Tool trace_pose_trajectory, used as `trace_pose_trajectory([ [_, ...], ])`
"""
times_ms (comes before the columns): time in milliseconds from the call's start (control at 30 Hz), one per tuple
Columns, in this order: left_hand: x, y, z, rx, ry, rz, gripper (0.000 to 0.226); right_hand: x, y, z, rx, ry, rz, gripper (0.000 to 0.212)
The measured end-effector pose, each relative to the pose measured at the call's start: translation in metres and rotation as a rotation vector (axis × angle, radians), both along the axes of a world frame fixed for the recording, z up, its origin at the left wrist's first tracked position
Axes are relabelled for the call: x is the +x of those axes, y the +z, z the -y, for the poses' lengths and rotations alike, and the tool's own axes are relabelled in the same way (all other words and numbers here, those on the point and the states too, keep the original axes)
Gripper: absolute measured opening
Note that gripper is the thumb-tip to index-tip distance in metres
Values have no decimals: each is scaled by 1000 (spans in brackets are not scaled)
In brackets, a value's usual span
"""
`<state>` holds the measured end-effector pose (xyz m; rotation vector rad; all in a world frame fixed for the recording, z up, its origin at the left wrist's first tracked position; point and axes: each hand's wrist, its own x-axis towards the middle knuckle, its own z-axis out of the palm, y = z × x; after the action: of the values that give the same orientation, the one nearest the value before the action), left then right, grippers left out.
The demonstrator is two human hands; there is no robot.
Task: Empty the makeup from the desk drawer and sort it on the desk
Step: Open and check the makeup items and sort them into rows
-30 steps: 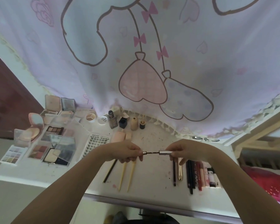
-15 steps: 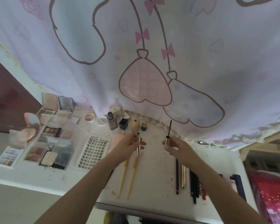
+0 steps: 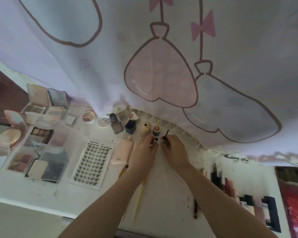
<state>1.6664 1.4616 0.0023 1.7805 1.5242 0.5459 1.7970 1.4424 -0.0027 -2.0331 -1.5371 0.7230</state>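
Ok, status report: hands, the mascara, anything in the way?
Left hand grips mascara tube. Right hand pinches wand, out of tube. Small bottles stand just behind.

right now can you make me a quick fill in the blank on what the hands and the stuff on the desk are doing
1. The left hand holds the open tube; the right hand holds its ____.
2. The word printed on the lash tray is ____.
3. The black square bottle stands to the ____ of the grey-capped bottle.
4. Behind the desk hangs a printed ____.

Missing: wand; XOYO; right; curtain
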Motion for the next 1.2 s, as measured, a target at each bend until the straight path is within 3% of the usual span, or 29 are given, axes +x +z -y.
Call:
trace_pose_trajectory([
  [633,2,-1,-4,-62,-73,4,19,-1,-12,-2,-13,-21,-1,19],
  [867,-5,0,-2,-113,-74,1,38,11,-3,6,-29,12,-81,36],
  [967,-15,6,8,-75,-9,25,52,32,15,22,-58,-41,-113,30],
  [1100,-22,36,37,22,292,202,29,66,40,52,-246,-151,-159,16],
  [1200,-3,51,72,-20,232,185,7,74,50,72,-455,-71,64,21],
])
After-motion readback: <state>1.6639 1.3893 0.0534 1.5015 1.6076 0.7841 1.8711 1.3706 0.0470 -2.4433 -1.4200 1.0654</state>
